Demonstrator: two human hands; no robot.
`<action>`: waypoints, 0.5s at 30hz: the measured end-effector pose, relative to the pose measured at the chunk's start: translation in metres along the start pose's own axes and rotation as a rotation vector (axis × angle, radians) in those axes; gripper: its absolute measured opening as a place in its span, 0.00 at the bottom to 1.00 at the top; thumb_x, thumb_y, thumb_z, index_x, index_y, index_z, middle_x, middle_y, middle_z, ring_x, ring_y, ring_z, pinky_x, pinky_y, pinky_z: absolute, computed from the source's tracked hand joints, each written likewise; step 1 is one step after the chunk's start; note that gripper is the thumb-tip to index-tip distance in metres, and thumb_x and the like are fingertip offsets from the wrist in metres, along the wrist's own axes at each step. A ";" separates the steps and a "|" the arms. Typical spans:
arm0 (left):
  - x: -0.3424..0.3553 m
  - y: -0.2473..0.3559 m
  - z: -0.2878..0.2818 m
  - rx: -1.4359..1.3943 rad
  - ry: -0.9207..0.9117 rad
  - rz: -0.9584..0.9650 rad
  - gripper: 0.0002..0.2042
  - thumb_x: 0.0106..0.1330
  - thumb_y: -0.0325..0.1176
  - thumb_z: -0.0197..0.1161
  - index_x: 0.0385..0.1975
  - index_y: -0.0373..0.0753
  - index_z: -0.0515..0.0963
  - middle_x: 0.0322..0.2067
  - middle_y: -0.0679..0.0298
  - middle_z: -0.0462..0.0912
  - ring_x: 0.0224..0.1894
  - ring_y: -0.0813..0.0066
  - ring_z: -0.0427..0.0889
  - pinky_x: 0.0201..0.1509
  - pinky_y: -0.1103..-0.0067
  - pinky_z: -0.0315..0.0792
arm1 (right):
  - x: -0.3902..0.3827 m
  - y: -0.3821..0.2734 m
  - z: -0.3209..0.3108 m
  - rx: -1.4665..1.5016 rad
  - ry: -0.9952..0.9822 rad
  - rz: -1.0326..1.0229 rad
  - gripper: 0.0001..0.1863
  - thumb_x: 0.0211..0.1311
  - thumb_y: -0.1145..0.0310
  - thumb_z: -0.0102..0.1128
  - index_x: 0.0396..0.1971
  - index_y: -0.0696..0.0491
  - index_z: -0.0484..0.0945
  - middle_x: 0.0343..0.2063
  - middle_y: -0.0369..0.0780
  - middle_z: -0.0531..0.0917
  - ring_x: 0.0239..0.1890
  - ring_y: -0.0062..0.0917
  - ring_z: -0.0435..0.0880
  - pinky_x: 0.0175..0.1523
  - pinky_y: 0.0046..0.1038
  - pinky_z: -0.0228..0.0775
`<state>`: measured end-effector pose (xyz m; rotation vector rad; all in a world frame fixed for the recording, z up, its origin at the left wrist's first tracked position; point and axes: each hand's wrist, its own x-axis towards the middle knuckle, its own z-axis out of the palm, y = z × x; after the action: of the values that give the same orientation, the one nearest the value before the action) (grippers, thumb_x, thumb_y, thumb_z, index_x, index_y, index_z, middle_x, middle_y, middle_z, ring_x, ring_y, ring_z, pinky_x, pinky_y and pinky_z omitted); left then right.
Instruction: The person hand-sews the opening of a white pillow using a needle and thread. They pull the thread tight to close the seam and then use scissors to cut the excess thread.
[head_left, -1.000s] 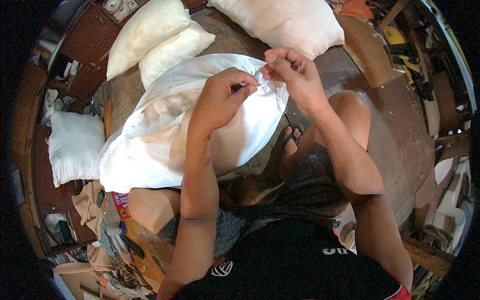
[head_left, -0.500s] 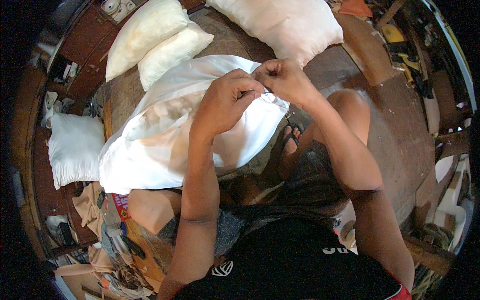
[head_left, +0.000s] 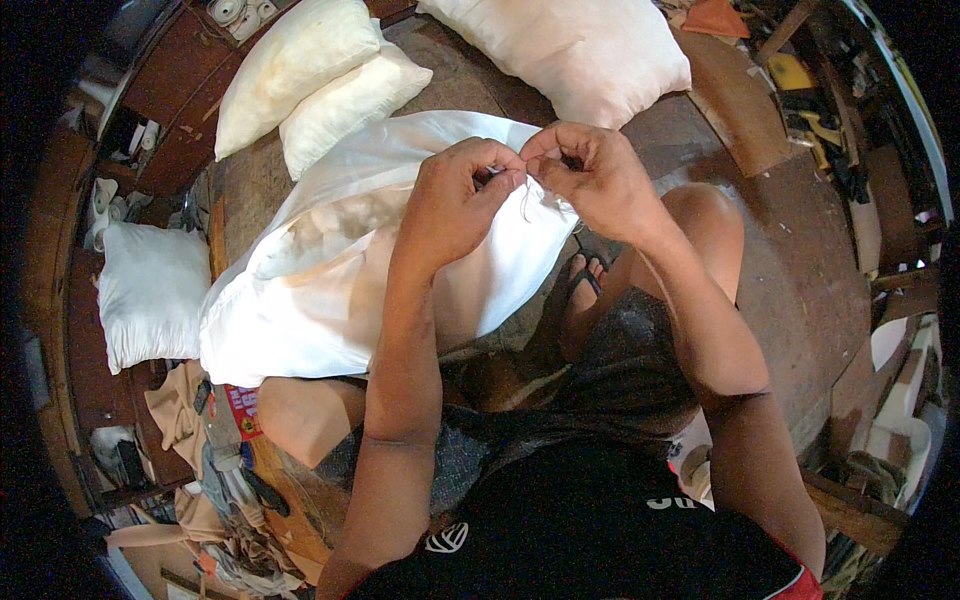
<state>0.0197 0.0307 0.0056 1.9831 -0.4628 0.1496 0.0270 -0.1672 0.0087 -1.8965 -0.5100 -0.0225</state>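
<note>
A white cloth cover (head_left: 290,335), plump with its filling, lies slantwise in front of the seated person, its lower edge against the left knee (head_left: 308,415). The cloth is thin and shiny: bright white toward the lower left, sheer along the middle, where grey and tan patches show through, and puckered at the upper right end. There the two hands meet. The left hand (head_left: 458,205) has thumb and forefinger pinched together; the right hand (head_left: 598,185) is pinched likewise, fingertips just beside the left's. One fine dark thread (head_left: 526,206) hangs below them; what exactly each pinch has hold of is too small to tell.

Four pillows surround the cover: two cream pillows (head_left: 293,75) overlapping at the upper left, one large pinkish-white pillow (head_left: 578,55) at the top, and one white pillow (head_left: 153,300) at the left. One foot (head_left: 582,278) in a dark sandal shows.

The floor (head_left: 790,310) is brown, worn and scuffed. Dark wooden cabinets (head_left: 178,62) line the left, tan cloth scraps (head_left: 178,415) heap at the lower left, and cluttered shelving runs down the right.
</note>
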 end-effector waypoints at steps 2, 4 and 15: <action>0.001 0.001 0.000 -0.029 0.027 -0.031 0.05 0.64 0.29 0.66 0.35 0.34 0.82 0.30 0.58 0.85 0.29 0.73 0.81 0.35 0.76 0.74 | 0.003 0.000 -0.003 0.017 0.053 -0.107 0.09 0.66 0.78 0.60 0.44 0.62 0.81 0.33 0.34 0.84 0.33 0.14 0.79 0.40 0.19 0.72; 0.002 0.001 0.002 -0.063 0.086 -0.072 0.05 0.64 0.28 0.66 0.34 0.34 0.82 0.30 0.58 0.85 0.29 0.74 0.80 0.35 0.77 0.73 | -0.005 -0.013 -0.002 -0.158 0.308 -0.165 0.08 0.67 0.76 0.61 0.43 0.62 0.81 0.31 0.34 0.84 0.33 0.14 0.79 0.39 0.20 0.72; 0.002 -0.001 0.001 -0.071 0.061 -0.050 0.05 0.65 0.28 0.66 0.36 0.33 0.82 0.31 0.63 0.85 0.31 0.79 0.80 0.38 0.80 0.73 | -0.014 0.009 0.024 0.224 0.082 0.205 0.14 0.63 0.64 0.63 0.23 0.59 0.84 0.18 0.36 0.82 0.21 0.16 0.77 0.25 0.24 0.66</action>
<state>0.0222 0.0295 0.0050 1.9132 -0.3740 0.1594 0.0120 -0.1532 -0.0118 -1.7113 -0.2491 0.0876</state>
